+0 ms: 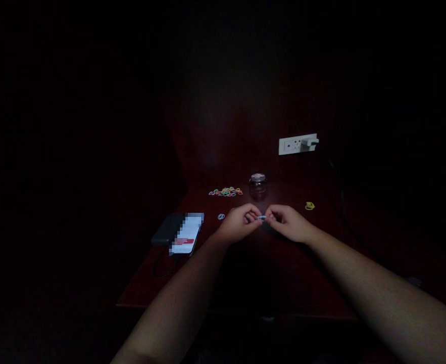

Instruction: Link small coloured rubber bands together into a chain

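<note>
Between my two hands a small pale blue band (261,217) is pinched over the dark red table (283,283). My left hand (242,221) holds its left end with thumb and fingertips, and my right hand (286,221) grips the right end. Left of my left hand lies a small group of pale bands (221,216). Farther back is a loose pile of multicoloured bands (226,192). Yellow bands (309,206) sit to the right of my right hand. Behind my hands stands a clear jar (258,183) with a lid.
At the table's left side a lit phone (188,235) leans against or lies beside a dark box-like object (166,230), with a cable near them. A white wall socket (297,144) with a plug is at the back right, its dark cable running down the right side.
</note>
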`<state>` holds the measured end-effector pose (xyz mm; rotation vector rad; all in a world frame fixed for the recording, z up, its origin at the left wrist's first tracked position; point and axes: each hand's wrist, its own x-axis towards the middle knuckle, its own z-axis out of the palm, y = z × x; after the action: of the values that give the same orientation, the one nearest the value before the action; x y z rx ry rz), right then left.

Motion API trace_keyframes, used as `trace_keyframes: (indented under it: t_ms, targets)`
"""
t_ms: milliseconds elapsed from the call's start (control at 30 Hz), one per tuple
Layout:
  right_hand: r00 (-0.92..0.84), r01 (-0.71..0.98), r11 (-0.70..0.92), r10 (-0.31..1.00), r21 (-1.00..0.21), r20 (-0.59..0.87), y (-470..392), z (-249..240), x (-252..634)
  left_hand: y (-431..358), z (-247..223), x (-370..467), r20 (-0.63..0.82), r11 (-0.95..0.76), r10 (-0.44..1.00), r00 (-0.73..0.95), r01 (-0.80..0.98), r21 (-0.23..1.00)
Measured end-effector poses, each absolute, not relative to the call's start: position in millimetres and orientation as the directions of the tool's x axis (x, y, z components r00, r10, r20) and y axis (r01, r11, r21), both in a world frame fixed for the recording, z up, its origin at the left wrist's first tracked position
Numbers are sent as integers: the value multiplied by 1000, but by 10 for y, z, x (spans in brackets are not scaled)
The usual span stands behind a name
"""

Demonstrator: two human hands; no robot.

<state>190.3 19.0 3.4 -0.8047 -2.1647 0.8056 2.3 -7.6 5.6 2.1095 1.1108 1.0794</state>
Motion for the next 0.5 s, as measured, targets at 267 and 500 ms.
trace_keyframes:
  t_ms: [267, 500]
  targets:
    - [-586, 216, 632, 693, -744, 419, 208, -1, 1905, -81, 79, 18, 406, -511, 858, 315, 443, 736]
    - [-571, 210, 633, 698, -745, 432, 190, 16, 1900, -64, 51, 9, 401, -502, 864, 305, 457, 734]
